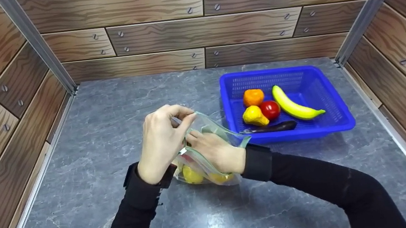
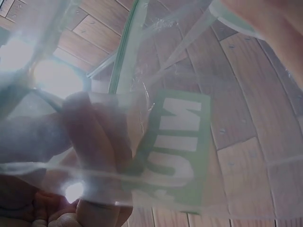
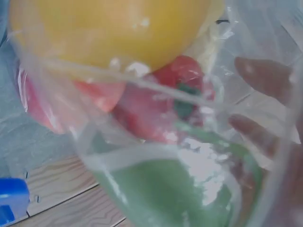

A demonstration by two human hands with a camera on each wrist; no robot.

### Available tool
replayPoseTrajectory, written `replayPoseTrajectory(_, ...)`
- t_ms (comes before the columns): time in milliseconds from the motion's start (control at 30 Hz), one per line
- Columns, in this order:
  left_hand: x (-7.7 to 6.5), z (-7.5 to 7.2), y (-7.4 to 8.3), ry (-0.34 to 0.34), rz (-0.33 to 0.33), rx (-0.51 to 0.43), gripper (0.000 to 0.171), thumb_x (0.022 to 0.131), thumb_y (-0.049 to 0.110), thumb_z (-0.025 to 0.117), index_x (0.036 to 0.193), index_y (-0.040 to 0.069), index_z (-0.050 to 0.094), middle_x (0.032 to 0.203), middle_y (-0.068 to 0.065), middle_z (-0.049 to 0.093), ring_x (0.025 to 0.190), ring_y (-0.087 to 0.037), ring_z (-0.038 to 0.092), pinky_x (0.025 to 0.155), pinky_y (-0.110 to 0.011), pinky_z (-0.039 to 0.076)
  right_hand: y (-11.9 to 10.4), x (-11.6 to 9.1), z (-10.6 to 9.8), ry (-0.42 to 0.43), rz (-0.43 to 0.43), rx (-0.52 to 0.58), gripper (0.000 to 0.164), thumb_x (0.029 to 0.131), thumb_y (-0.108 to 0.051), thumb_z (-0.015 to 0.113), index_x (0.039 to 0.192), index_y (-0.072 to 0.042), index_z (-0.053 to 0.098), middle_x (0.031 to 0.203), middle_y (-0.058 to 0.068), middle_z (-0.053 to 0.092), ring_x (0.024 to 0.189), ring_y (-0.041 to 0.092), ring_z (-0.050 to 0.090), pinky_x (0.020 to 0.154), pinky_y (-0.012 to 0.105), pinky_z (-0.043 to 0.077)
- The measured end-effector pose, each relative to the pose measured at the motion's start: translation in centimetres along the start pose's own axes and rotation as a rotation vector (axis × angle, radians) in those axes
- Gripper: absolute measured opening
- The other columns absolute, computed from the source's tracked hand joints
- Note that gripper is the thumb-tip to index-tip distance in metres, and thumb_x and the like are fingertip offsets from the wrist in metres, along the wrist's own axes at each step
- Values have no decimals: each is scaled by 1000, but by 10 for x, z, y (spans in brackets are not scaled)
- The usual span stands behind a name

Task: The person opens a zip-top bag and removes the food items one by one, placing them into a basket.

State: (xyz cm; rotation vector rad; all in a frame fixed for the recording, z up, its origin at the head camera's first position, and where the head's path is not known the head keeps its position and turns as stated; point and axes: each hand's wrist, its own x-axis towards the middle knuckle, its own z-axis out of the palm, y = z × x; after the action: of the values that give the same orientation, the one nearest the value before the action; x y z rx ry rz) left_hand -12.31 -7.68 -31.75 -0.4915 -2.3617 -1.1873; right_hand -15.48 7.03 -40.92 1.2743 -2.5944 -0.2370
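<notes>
A clear zip bag (image 1: pixel 207 121) with green edging stands on the table in front of the person. My left hand (image 1: pixel 160 140) pinches the rim of its mouth between thumb and fingers. Through the mouth reaches my right hand (image 1: pixel 218 151), its fingers extended and apart with nothing between them in the right wrist view. Inside the bag lie a large yellow fruit (image 3: pixel 113 33), a red piece (image 3: pixel 151 101) with a dark green spot, and a pinkish-red one (image 3: pixel 42 104). Another yellow fruit (image 1: pixel 192 174) shows low in the bag. A green printed label (image 2: pixel 182 153) marks the film.
Right of the bag stands a blue plastic basket (image 1: pixel 304 132). It holds an orange fruit (image 1: pixel 253 97), a red fruit (image 1: pixel 270 110), a knobbly yellow piece (image 1: pixel 253 116), a banana (image 1: pixel 296 107) and an eggplant (image 1: pixel 277 127). Wood-patterned walls (image 1: pixel 201 32) enclose the grey table (image 1: pixel 111 113).
</notes>
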Motion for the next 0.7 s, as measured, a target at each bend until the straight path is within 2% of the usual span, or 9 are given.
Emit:
replayPoseTrajectory(133,1,1,1,2,-2,5,9,88,23,72,89,16,77,78,2,71,58,-13,61,57,-21,46,0,8,8,-18,0,-314,25,93,-12,52,115,-17,63,118,-2,58,109,14,47,75,22,47)
replayPoseTrajectory(233,1,1,1,4,-2,16,8,88,23,72,89,17,78,78,3,71,58,-10,60,57,-21,46,-1,10,17,40,8,-470,28,89,-16,57,116,-17,65,118,-3,60,112,14,49,74,17,47)
replayPoseTrajectory(333,1,1,0,8,-3,26,7,88,22,73,88,17,78,77,3,71,57,-8,60,56,-21,47,-3,11,25,68,24,-557,51,82,-26,65,131,-16,57,132,-3,55,123,17,46,85,17,46)
replayPoseTrajectory(433,2,1,0,10,-6,35,7,87,22,73,87,17,78,76,4,71,57,-8,60,56,-22,47,-5,16,31,53,27,-617,61,81,-31,65,138,-16,51,141,-2,51,128,20,45,100,23,42)
replayPoseTrajectory(600,3,2,-2,10,-9,49,6,86,23,74,86,17,78,76,4,72,58,-6,60,57,-22,48,-3,25,40,45,-2,-747,47,89,-31,55,134,-19,54,138,-5,55,123,19,48,100,25,42)
replayPoseTrajectory(700,2,2,-4,12,-8,53,6,85,22,75,86,17,78,76,4,72,59,-6,59,58,-22,48,0,25,41,67,-20,-728,52,88,-32,56,137,-16,52,143,-1,53,127,19,48,103,27,42)
